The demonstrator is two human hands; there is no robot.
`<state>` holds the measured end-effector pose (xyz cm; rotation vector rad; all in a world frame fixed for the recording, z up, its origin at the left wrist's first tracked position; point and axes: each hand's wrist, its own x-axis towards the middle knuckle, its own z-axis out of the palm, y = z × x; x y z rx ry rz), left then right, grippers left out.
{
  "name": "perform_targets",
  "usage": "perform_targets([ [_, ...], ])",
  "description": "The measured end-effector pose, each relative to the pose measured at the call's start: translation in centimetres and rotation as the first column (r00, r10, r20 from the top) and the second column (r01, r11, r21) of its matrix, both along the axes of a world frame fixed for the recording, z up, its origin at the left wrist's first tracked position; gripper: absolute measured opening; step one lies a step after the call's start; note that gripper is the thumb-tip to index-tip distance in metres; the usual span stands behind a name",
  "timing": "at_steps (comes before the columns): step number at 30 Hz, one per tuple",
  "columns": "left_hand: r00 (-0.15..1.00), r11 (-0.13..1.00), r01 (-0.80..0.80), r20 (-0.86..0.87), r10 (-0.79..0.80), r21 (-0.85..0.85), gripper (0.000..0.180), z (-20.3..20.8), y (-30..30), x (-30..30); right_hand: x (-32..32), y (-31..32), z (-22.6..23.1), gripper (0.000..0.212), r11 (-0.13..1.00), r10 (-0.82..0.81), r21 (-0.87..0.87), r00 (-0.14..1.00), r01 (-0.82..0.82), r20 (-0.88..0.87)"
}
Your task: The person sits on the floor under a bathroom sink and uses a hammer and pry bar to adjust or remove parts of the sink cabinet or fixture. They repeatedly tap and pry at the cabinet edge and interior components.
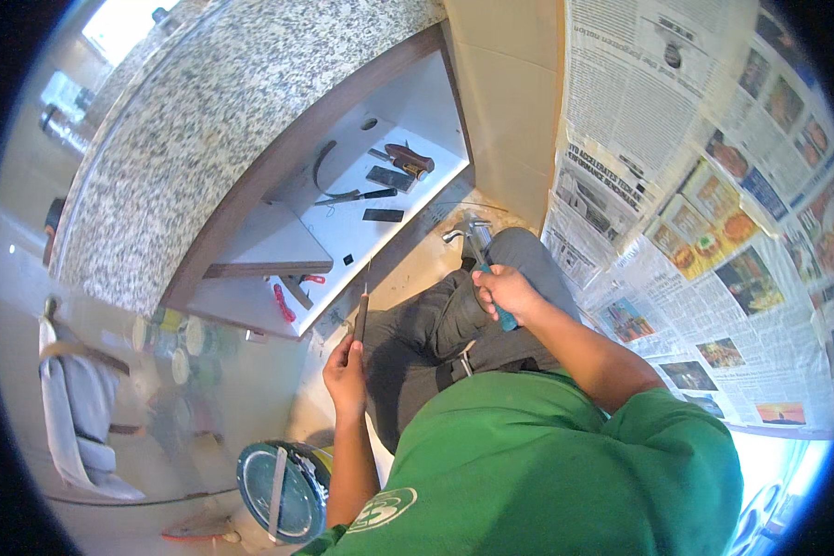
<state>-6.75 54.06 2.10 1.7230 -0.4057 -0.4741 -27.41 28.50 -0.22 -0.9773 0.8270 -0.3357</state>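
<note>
My left hand (346, 375) is closed around the dark handle of a slim tool with a thin metal point (362, 320); whether it is an awl or a thin screwdriver I cannot tell. Its tip points up toward the cabinet's front edge. My right hand (508, 295) grips a claw hammer (481, 248) by its teal handle. The hammer's metal head sticks up past my fist, above my bent leg and apart from the slim tool. In front of my hands is an open cabinet (426, 97) with a white inside.
Inside the cabinet lie a black-handled tool (375, 195), a dark flat block (383, 215), a brown wooden-bodied tool (408, 157) and a red-handled tool (284, 303). Granite (213, 111) tops it. Newspaper (621, 185) covers the right side. A lidded bucket (250, 477) stands at lower left.
</note>
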Motion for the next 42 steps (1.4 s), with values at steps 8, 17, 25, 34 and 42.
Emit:
perform_targets([
  [8,0.998,0.977,0.030,-0.042,-0.040,-0.211,0.036,3.1,2.2,-4.6,-7.3,3.8,7.1,0.022,0.991,0.067,-0.124,0.995,-0.058,0.071],
  [17,0.997,0.950,-0.075,-0.049,0.063,-0.303,0.043,3.3,5.3,-7.3,-5.7,7.7,10.1,0.017,0.951,0.200,-0.248,0.979,-0.184,0.038],
  [25,0.986,0.962,-0.115,0.087,0.140,-0.247,0.044,2.6,5.4,-4.0,3.9,8.2,9.2,0.022,0.920,0.211,-0.333,0.977,-0.208,-0.028],
  [34,0.649,0.996,-0.077,0.760,0.018,0.042,0.051,3.4,-2.0,0.3,16.9,-0.6,-2.0,0.029,0.384,0.058,-0.824,0.902,-0.416,-0.427],
  [42,0.574,0.978,-0.099,0.813,-0.095,0.184,0.050,2.4,-7.7,5.3,26.2,-4.9,-9.1,0.029,0.173,0.142,-0.764,0.783,-0.622,-0.606],
])
